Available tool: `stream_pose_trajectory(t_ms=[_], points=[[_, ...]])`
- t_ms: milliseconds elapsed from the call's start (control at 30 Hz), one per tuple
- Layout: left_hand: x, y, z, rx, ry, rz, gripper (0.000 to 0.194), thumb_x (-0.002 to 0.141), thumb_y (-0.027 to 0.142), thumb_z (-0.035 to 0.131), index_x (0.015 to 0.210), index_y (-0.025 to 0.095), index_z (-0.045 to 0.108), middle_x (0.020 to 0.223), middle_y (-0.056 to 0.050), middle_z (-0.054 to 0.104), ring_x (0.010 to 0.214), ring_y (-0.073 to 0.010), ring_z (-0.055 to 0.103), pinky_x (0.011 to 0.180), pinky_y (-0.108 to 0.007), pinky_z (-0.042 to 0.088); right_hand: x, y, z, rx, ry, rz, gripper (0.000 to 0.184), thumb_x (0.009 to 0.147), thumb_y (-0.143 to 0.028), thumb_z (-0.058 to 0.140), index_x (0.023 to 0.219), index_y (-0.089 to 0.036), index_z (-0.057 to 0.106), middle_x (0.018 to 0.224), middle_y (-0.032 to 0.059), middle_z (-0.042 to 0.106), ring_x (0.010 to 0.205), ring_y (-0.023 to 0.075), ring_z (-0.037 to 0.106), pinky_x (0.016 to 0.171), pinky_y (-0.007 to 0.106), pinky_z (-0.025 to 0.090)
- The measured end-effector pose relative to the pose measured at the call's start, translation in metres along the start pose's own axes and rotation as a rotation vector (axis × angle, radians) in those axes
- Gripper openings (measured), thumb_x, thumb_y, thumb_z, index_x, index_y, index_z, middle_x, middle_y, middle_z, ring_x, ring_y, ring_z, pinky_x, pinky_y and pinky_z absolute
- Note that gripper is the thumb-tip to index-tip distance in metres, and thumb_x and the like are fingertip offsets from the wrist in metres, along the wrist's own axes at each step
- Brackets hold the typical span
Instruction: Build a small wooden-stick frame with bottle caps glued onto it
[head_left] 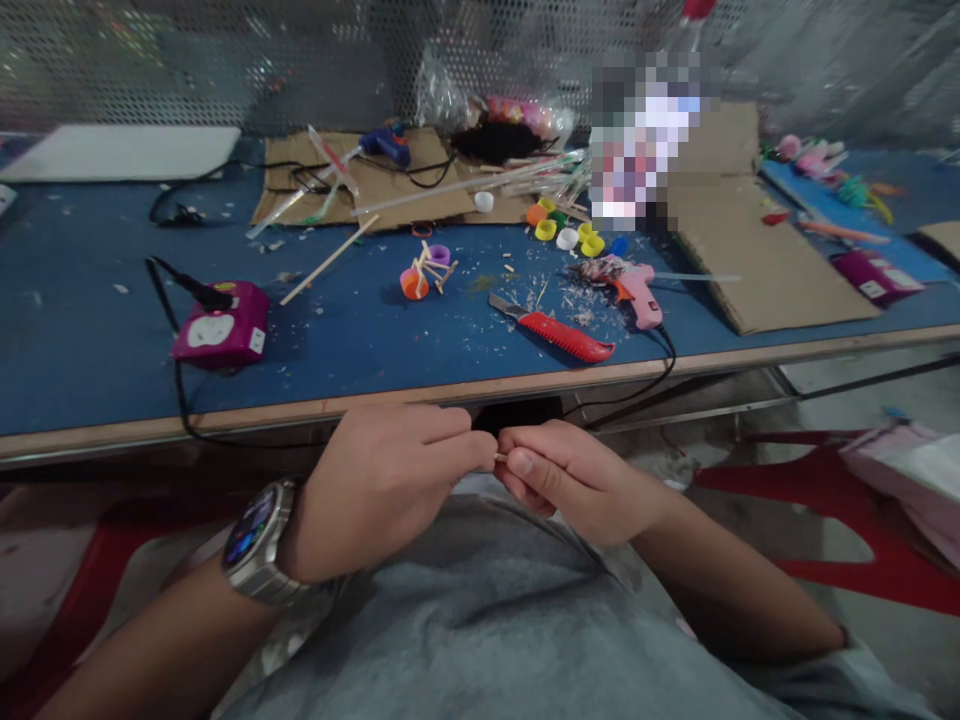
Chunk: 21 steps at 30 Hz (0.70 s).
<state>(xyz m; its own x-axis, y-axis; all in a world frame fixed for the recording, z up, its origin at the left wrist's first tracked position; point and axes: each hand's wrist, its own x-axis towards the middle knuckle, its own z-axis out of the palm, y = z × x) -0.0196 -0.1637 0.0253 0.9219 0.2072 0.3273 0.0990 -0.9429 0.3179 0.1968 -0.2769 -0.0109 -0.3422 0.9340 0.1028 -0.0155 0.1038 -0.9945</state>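
My left hand (409,470), with a watch (259,535) on its wrist, is closed in a pinch in front of the table edge. Facing it, my right hand (574,475) is closed too, thumb against the fingers. A short bit of thin wooden stick (501,457) shows between the two hands, and both grip it; its ends are hidden in the fingers. Nearest on the table lies a red box cutter (566,335), blade out to the left. Behind it, small wooden sticks (435,268) lean together by an orange bottle cap (413,284) and a purple cap (438,255).
A pink glue gun (637,295) lies right of the cutter, its cord over the edge. At left sits a purple socket box (221,325). Several caps (568,239), a long wooden stick (330,260), a blue glue gun (386,146) and cardboard (780,265) lie further back.
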Motion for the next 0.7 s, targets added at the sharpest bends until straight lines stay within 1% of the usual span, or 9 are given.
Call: stream_pose_trajectory(t_ms=[167,233,333,433,500,533,600,700], points=[[0.0,-0.001,0.002,-0.016,0.006,0.005,0.034,0.112,0.01,0.044,0.093,0.023,0.069,0.076,0.002,0.061,0.067,-0.0167,0.052,0.063,-0.036,0.036,0.0,-0.001,-0.001,0.017,-0.014,0.041,0.043,0.119,-0.048,0.047,0.086,-0.022,0.053,0.069,-0.0068,0.049,0.056,0.0088,0.043,0.052,0.023,0.036],[0.0,-0.002,0.004,-0.014,0.014,-0.006,0.032,0.113,0.011,0.046,0.095,0.023,0.069,0.077,0.002,0.063,0.068,-0.0166,0.055,0.063,-0.035,0.037,0.001,-0.001,-0.003,-0.036,-0.006,0.035,0.043,0.119,-0.048,0.046,0.086,-0.022,0.054,0.07,-0.0064,0.051,0.057,0.0093,0.045,0.054,0.023,0.037],[0.001,-0.003,0.007,0.039,-0.011,-0.041,0.028,0.113,0.015,0.049,0.093,0.022,0.068,0.08,0.001,0.068,0.073,-0.0177,0.061,0.067,-0.035,0.041,0.004,-0.005,-0.009,-0.311,0.025,0.006,0.041,0.119,-0.044,0.046,0.088,-0.021,0.06,0.075,-0.0029,0.06,0.066,0.0116,0.053,0.063,0.026,0.04],[0.001,-0.002,0.008,0.127,-0.079,-0.077,0.027,0.11,0.015,0.052,0.087,0.021,0.065,0.084,-0.002,0.069,0.077,-0.0214,0.065,0.069,-0.036,0.043,0.006,-0.013,-0.014,-0.591,0.019,0.111,0.034,0.118,-0.035,0.049,0.093,-0.02,0.065,0.086,0.0028,0.074,0.075,0.0154,0.063,0.07,0.029,0.04],[0.001,0.001,0.007,0.168,-0.119,-0.095,0.025,0.107,0.012,0.053,0.086,0.022,0.063,0.085,-0.004,0.069,0.077,-0.0235,0.065,0.068,-0.037,0.042,0.007,-0.017,-0.015,-0.726,0.011,0.183,0.029,0.116,-0.029,0.05,0.094,-0.019,0.066,0.093,0.0063,0.079,0.081,0.0186,0.069,0.072,0.03,0.04],[0.001,0.002,0.006,0.179,-0.138,-0.102,0.024,0.104,0.009,0.053,0.087,0.022,0.063,0.084,-0.004,0.069,0.075,-0.0239,0.064,0.067,-0.038,0.041,0.006,-0.018,-0.015,-0.789,0.008,0.193,0.027,0.116,-0.027,0.051,0.095,-0.019,0.067,0.095,0.0074,0.081,0.083,0.0198,0.07,0.072,0.03,0.04],[0.001,0.004,0.004,0.188,-0.177,-0.108,0.022,0.1,0.006,0.054,0.088,0.023,0.062,0.082,-0.003,0.068,0.071,-0.0242,0.063,0.064,-0.038,0.039,0.005,-0.018,-0.014,-0.907,0.001,0.157,0.025,0.114,-0.024,0.053,0.094,-0.019,0.067,0.094,0.008,0.081,0.082,0.0212,0.07,0.072,0.032,0.039],[0.001,0.006,0.002,0.18,-0.207,-0.109,0.023,0.097,0.004,0.053,0.087,0.024,0.061,0.079,-0.001,0.07,0.066,-0.0247,0.065,0.061,-0.038,0.038,0.003,-0.016,-0.013,-1.053,-0.02,0.001,0.026,0.114,-0.022,0.052,0.093,-0.019,0.068,0.091,0.0077,0.078,0.082,0.022,0.069,0.073,0.034,0.038]])
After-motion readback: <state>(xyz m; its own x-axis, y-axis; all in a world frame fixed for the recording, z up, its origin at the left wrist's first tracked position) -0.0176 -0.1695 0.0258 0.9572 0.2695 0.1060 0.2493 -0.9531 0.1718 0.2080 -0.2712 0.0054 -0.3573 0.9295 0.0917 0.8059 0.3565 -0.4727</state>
